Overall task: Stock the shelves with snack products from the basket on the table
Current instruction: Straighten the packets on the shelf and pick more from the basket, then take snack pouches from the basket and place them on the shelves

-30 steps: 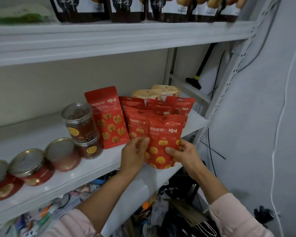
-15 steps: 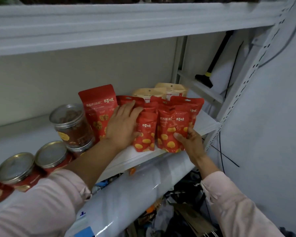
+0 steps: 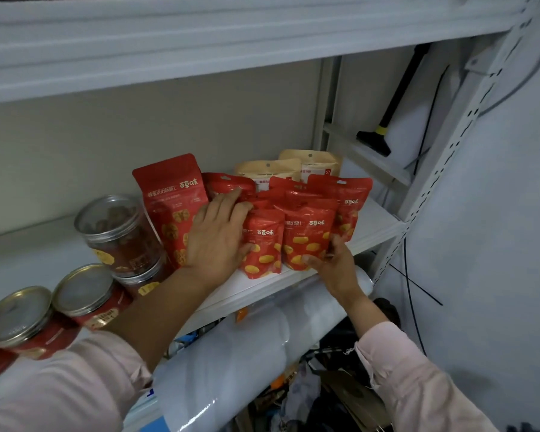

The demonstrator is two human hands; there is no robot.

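Front pouch (image 3: 306,232) now on shelf (image 3: 365,232), right hand (image 3: 337,269) apparently around its base.

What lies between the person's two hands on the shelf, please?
In the head view, two small red pouches stand side by side there: the left pouch beside the left hand, the right pouch gripped by the right hand.

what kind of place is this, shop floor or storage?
Probably a storeroom or a shop's back room: slotted white metal shelving, red snack pouches and lidded jars grouped by kind, loose clutter below the shelf.
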